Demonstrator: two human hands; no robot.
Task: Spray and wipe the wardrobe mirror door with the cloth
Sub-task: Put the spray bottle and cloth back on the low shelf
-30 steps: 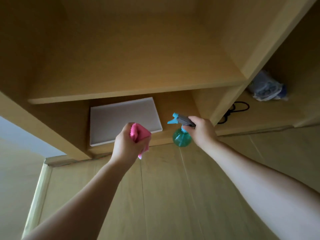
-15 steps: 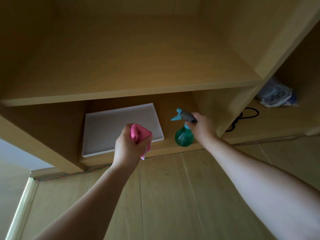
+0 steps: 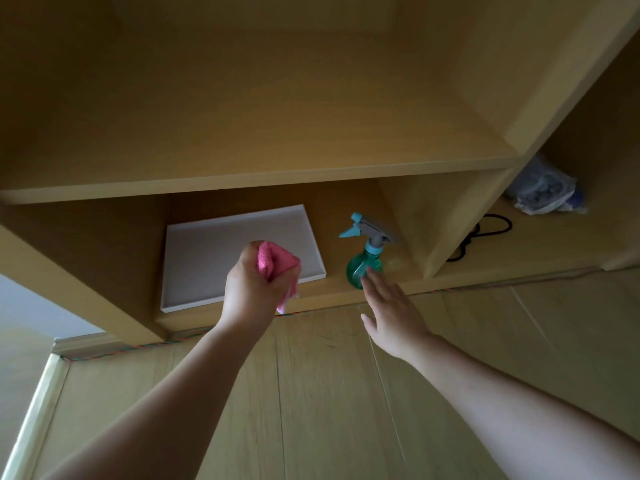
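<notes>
My left hand [image 3: 254, 289] grips a bunched pink cloth [image 3: 275, 263] in front of the lowest wardrobe compartment. A green spray bottle [image 3: 363, 261] with a blue and grey trigger head stands upright on the bottom shelf [image 3: 398, 275], right of a white tray. My right hand [image 3: 393, 310] hovers just in front of the bottle with straight fingers, its fingertips at the bottle's base; contact is unclear. No mirror door is in view.
A flat white tray [image 3: 214, 247] lies on the bottom shelf behind the cloth. A wooden divider [image 3: 446, 216] stands right of the bottle. Beyond it lie a black cable [image 3: 485, 233] and a crumpled plastic bag [image 3: 545, 192]. Wooden floorboards [image 3: 329, 393] run below the wardrobe.
My right hand set the spray bottle on the bottom shelf, let go and drew back with fingers straight. My left hand stayed in place, still holding the cloth.
</notes>
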